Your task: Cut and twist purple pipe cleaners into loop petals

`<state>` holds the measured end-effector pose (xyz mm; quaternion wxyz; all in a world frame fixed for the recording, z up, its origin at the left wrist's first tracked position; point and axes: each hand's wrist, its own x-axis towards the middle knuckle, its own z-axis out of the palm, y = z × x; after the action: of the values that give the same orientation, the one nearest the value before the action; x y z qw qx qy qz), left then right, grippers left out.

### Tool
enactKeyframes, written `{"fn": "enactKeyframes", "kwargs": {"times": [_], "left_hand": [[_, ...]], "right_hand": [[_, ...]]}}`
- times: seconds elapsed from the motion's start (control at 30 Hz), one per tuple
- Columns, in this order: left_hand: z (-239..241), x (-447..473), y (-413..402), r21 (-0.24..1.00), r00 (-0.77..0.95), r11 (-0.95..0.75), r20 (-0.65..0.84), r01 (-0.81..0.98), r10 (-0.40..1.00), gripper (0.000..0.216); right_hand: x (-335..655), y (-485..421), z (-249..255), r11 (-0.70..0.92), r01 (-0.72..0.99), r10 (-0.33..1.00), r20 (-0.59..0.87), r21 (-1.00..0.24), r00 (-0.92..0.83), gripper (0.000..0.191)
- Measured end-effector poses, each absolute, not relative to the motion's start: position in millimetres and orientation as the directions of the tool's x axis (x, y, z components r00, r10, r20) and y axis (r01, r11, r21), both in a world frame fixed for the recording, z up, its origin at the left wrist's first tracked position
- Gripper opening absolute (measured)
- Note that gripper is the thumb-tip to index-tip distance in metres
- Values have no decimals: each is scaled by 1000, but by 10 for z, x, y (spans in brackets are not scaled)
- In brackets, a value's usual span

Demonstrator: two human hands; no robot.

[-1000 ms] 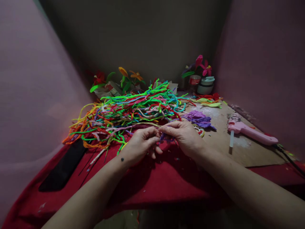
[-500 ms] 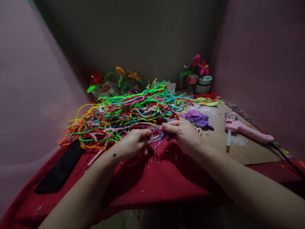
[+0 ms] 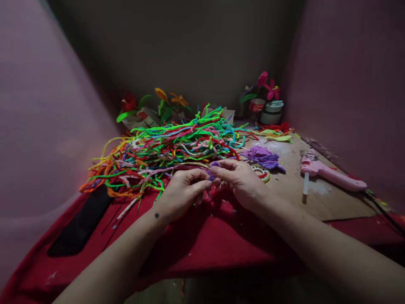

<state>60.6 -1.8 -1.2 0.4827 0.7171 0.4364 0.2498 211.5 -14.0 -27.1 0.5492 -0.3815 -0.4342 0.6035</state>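
A purple strand (image 3: 214,164) is pinched now by left hand (image 3: 183,188) and right hand (image 3: 243,180) together! It is held directly between them, neither hand clearly nearer, before the colourful heap (image 3: 177,145); its long axis is mostly hidden by fingers.

Dim light is falling around me; a mauve partition (image 3: 38,105) is rising at left, a darker partition (image 3: 351,84) at right, and a shadowy grey wall (image 3: 177,46) is standing behind the red-draped worktop (image 3: 202,249).
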Motion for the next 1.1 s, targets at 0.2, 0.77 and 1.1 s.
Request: {"fn": "enactKeyframes", "kwargs": {"times": [0.2,0.77,1.1], "left_hand": [[-6,620,-22,937,432,-101,-57,334,900,14],[16,515,58,990,473,-50,-20,135,881,22],[43,598,-2,908,345,-178,40,380,938,12]], "right_hand": [[2073,-153,-290,35,-210,995,54,-977,-89,15],[2050,-216,-215,100,54,989,93,-994,-115,6],[2027,-241,-276,238,277,971,228,-931,-67,15]]}}
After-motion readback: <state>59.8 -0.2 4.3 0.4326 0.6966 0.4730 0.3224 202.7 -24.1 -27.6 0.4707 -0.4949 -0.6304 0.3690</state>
